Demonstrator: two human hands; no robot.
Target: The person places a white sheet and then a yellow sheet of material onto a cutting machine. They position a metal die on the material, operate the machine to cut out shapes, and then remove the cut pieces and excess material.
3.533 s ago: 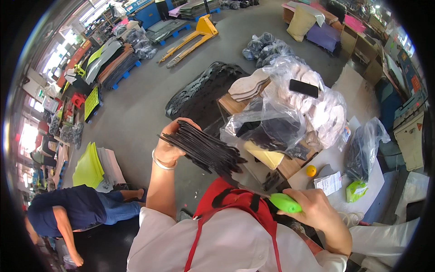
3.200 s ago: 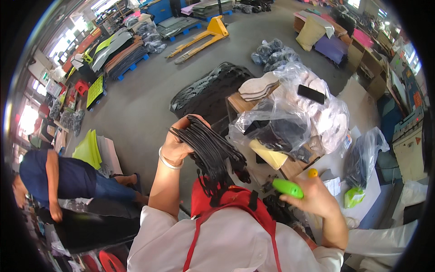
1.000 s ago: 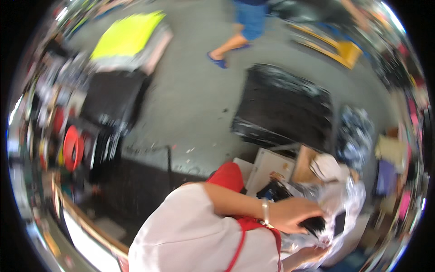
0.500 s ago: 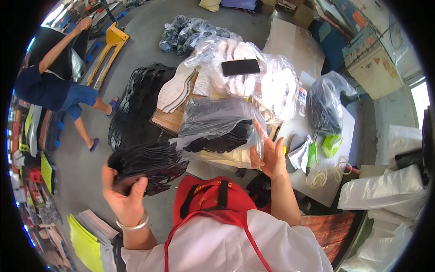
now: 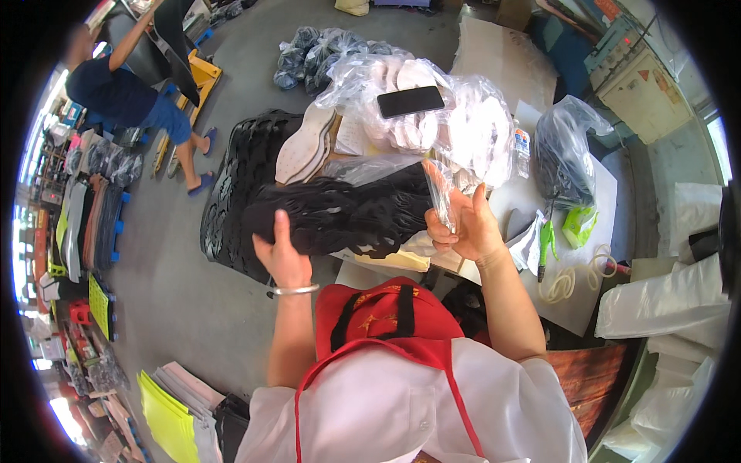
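Black pieces (image 5: pixel 332 212) hide most of the left hand (image 5: pixel 287 255)'s fingers at the frame's centre, as well as much of the clear bag (image 5: pixel 441 193)'s inside; where loose pieces end and bagged ones begin cannot be told. Film veils some fingertips of the right hand (image 5: pixel 472 228). At upper left, a co-worker (image 5: pixel 116 91)'s head is blurred, and a dark sheet (image 5: pixel 176 46) covers part of the yellow pallet jack (image 5: pixel 204 73). The top edge cuts a pale yellow bundle (image 5: pixel 352 6); the bottom edge cuts the white shirt (image 5: pixel 409 409). Print on the bottle (image 5: pixel 522 147), right of centre, is too small to read.
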